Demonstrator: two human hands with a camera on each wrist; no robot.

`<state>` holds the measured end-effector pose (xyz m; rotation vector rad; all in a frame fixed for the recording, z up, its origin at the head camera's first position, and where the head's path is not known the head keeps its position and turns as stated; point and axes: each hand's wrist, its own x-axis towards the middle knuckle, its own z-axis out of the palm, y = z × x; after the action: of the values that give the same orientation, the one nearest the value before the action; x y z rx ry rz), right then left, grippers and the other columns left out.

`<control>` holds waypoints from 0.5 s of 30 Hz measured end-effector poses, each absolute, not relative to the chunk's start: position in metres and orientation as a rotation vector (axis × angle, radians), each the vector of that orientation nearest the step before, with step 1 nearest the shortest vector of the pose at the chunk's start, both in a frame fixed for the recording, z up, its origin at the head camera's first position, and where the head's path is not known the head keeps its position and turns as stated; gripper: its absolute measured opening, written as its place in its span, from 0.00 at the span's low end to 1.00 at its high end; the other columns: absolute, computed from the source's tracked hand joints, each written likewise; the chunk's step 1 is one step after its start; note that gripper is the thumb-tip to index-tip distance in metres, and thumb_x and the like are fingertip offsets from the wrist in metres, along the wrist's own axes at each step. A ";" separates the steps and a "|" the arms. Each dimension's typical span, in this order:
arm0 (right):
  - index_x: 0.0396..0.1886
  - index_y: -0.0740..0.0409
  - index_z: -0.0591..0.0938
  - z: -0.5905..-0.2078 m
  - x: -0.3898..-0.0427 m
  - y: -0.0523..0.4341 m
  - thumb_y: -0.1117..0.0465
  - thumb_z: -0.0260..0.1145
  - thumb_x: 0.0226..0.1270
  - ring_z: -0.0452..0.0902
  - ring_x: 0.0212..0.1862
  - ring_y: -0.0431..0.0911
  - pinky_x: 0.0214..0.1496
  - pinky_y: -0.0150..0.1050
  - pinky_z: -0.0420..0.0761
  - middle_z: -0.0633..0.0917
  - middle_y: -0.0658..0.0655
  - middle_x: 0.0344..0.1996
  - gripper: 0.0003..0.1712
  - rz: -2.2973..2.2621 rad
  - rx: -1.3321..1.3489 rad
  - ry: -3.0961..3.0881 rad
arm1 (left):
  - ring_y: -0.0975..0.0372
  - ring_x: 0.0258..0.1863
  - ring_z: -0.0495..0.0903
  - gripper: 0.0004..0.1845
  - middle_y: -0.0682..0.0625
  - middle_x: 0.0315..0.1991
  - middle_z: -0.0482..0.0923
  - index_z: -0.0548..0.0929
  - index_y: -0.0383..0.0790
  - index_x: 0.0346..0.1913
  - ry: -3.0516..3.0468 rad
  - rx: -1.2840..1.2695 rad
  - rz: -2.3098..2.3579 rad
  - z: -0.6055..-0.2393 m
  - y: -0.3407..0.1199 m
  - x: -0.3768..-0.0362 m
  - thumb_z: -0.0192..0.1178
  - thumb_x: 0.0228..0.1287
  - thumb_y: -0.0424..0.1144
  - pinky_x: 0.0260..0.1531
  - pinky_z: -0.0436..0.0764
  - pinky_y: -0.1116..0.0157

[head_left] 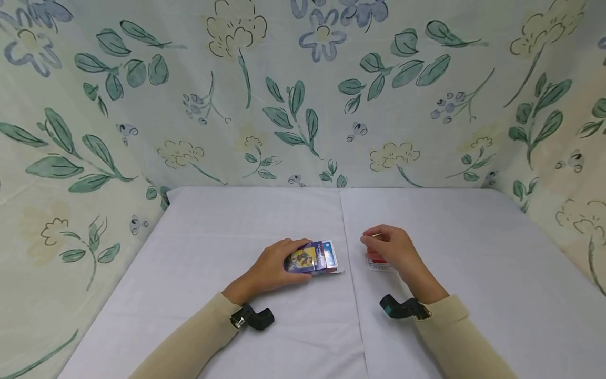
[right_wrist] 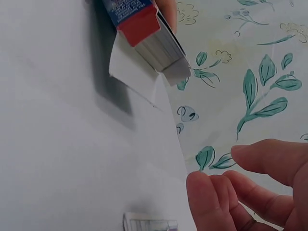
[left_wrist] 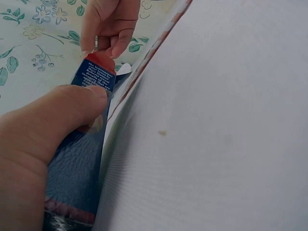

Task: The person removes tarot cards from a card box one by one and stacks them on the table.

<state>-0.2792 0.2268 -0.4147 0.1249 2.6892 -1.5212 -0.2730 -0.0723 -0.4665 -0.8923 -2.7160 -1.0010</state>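
Note:
My left hand [head_left: 274, 263] grips a blue card box [head_left: 303, 259] with a yellow picture on it, thumb along the near side and fingers at the far side. The box's end stands open in the right wrist view, its white flap [right_wrist: 132, 72] folded out and a stack of cards [right_wrist: 161, 50] visible inside. My right hand [head_left: 390, 250] hovers just right of the box, fingers bent, with a gap between thumb and fingertips and nothing held. Below it lies a small flat red-and-white item [head_left: 380, 265], partly hidden by the hand; its kind cannot be told.
A white cloth [head_left: 227, 221] with a lengthwise crease covers the table. Behind and beside it hangs a floral curtain [head_left: 293, 63]. A black wrist camera [head_left: 253, 317] sits on the left wrist, another camera [head_left: 400, 307] on the right.

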 end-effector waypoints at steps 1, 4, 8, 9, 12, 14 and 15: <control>0.48 0.53 0.81 -0.415 -0.278 0.224 0.44 0.68 0.62 0.84 0.36 0.46 0.35 0.31 0.80 0.82 0.58 0.41 0.22 -1.533 0.123 2.680 | 0.67 0.37 0.70 0.41 0.62 0.41 0.73 0.69 0.62 0.68 -2.717 -0.891 -1.001 -0.466 -0.072 -0.273 0.69 0.48 0.64 0.36 0.72 0.67; 0.50 0.54 0.80 -0.412 -0.275 0.216 0.45 0.68 0.63 0.85 0.36 0.47 0.38 0.33 0.81 0.82 0.59 0.43 0.23 -1.573 0.113 2.629 | 0.67 0.37 0.70 0.41 0.62 0.41 0.73 0.69 0.62 0.68 -2.717 -0.888 -0.998 -0.466 -0.073 -0.273 0.69 0.48 0.64 0.36 0.72 0.67; 0.50 0.57 0.80 -0.410 -0.271 0.206 0.49 0.68 0.64 0.84 0.36 0.46 0.40 0.36 0.81 0.82 0.59 0.43 0.21 -1.602 0.083 2.566 | 0.67 0.37 0.70 0.41 0.62 0.40 0.73 0.69 0.63 0.68 -2.719 -0.887 -0.996 -0.466 -0.073 -0.273 0.69 0.48 0.63 0.36 0.72 0.67; 0.49 0.57 0.81 -0.410 -0.271 0.204 0.50 0.68 0.64 0.84 0.36 0.46 0.41 0.36 0.81 0.82 0.59 0.43 0.20 -1.612 0.083 2.550 | 0.67 0.36 0.70 0.41 0.62 0.40 0.72 0.69 0.63 0.68 -2.721 -0.886 -0.995 -0.466 -0.073 -0.273 0.69 0.48 0.63 0.35 0.72 0.67; 0.48 0.58 0.81 -0.413 -0.269 0.199 0.54 0.67 0.65 0.83 0.36 0.47 0.41 0.37 0.81 0.82 0.59 0.43 0.17 -1.627 0.063 2.514 | 0.67 0.37 0.70 0.41 0.62 0.40 0.72 0.69 0.63 0.68 -2.730 -0.882 -0.992 -0.466 -0.072 -0.273 0.69 0.48 0.64 0.36 0.72 0.67; 0.47 0.59 0.82 -0.414 -0.268 0.195 0.55 0.67 0.65 0.83 0.36 0.47 0.41 0.38 0.82 0.83 0.59 0.43 0.15 -1.637 0.051 2.500 | 0.67 0.37 0.70 0.41 0.62 0.41 0.72 0.68 0.63 0.68 -2.740 -0.878 -0.990 -0.466 -0.072 -0.273 0.69 0.48 0.64 0.36 0.72 0.67; 0.47 0.59 0.82 -0.415 -0.268 0.194 0.56 0.67 0.65 0.83 0.36 0.47 0.41 0.38 0.82 0.83 0.59 0.42 0.15 -1.636 0.037 2.499 | 0.67 0.38 0.70 0.41 0.62 0.41 0.73 0.68 0.63 0.68 -2.743 -0.877 -0.991 -0.466 -0.072 -0.273 0.68 0.48 0.65 0.37 0.72 0.66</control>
<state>-0.2680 0.1942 -0.4152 0.0367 2.4994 -1.6358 -0.2729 -0.0719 -0.4656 -0.8774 -2.7429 -0.9912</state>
